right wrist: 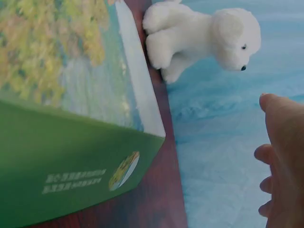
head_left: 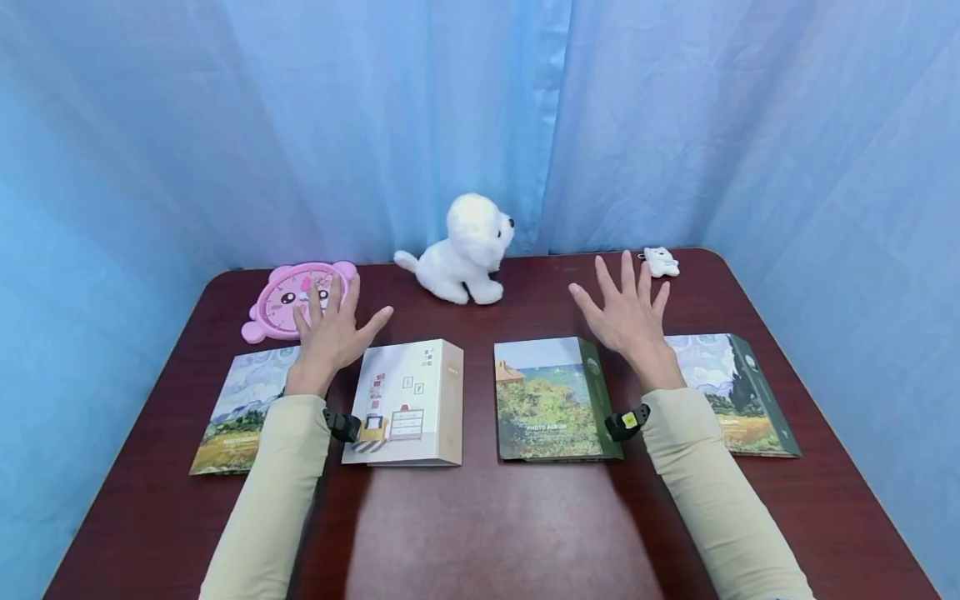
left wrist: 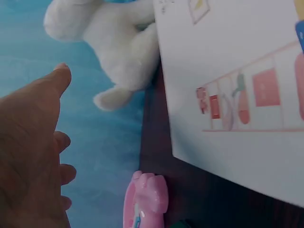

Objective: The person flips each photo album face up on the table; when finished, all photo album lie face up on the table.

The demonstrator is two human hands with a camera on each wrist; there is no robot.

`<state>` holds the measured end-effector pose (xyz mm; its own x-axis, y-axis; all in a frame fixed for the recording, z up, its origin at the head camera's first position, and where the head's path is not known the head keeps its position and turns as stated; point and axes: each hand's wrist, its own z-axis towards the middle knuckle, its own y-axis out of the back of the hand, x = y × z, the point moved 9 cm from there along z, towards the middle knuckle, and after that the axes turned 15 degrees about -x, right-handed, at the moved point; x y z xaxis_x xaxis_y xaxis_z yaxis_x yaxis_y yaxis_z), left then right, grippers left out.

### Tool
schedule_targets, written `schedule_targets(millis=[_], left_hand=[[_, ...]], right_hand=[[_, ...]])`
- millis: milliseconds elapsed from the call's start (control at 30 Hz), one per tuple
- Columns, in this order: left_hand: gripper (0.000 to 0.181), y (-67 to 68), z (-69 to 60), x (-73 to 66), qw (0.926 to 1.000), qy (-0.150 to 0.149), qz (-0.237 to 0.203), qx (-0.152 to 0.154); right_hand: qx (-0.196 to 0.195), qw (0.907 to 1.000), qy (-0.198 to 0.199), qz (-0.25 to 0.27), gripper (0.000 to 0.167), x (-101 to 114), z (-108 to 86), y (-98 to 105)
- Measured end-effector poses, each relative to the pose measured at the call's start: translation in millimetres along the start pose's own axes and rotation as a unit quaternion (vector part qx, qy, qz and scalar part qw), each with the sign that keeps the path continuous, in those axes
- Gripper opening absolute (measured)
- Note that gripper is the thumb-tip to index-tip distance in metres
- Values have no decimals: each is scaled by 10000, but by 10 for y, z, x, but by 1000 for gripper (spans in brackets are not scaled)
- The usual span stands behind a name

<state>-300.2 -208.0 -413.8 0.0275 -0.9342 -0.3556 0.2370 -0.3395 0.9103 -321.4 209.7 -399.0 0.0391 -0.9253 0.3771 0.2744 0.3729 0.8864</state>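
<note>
My left hand (head_left: 330,340), fingers spread and holding nothing, hovers between a pink bear-faced clock (head_left: 279,298) and a white photo album (head_left: 401,392) with a furniture drawing. Partly behind that forearm lies an album (head_left: 243,408) with a painted field cover. My right hand (head_left: 630,315) is likewise spread and holds nothing; it is above the gap between a green-spined photo album (head_left: 543,400) and another painted-field album (head_left: 720,383). In the right wrist view the green spine (right wrist: 71,166) fills the lower left, apart from the fingers.
A white plush dog (head_left: 465,250) sits at the table's back edge, facing right. A small white plush charm (head_left: 661,262) lies near the back right corner. Blue curtains (head_left: 375,125) hang right behind the dark wooden table (head_left: 480,533) and along both sides.
</note>
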Motion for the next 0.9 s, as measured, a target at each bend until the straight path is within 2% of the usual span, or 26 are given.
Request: schedule_targets(millis=[133, 233, 333, 433, 567, 667, 900], left_hand=[[90, 144, -13, 6, 9991, 22, -423, 32], [88, 287, -23, 32, 9965, 31, -841, -18], [86, 432, -47, 100, 9931, 119, -1164, -56], [84, 571, -73, 194, 9893, 223, -1426, -207], [78, 741, -129, 346, 9835, 295, -1713, -504], [74, 822, -204, 480, 9799, 410, -1852, -614], [73, 819, -429, 735, 9780, 668, -1881, -600]], right_hand=[[-548, 9980, 230, 219, 79, 128, 51, 145], [-1036, 9923, 527, 434, 79, 277, 84, 296], [-1496, 9823, 865, 725, 77, 459, 110, 431], [-1838, 9680, 1154, 1263, 74, 661, 118, 524], [-2018, 9459, 1443, 2090, 70, 944, 96, 561], [-2016, 9332, 1642, 2481, 68, 1147, 64, 509], [-1955, 9082, 2186, 2985, 63, 1616, -80, 264]])
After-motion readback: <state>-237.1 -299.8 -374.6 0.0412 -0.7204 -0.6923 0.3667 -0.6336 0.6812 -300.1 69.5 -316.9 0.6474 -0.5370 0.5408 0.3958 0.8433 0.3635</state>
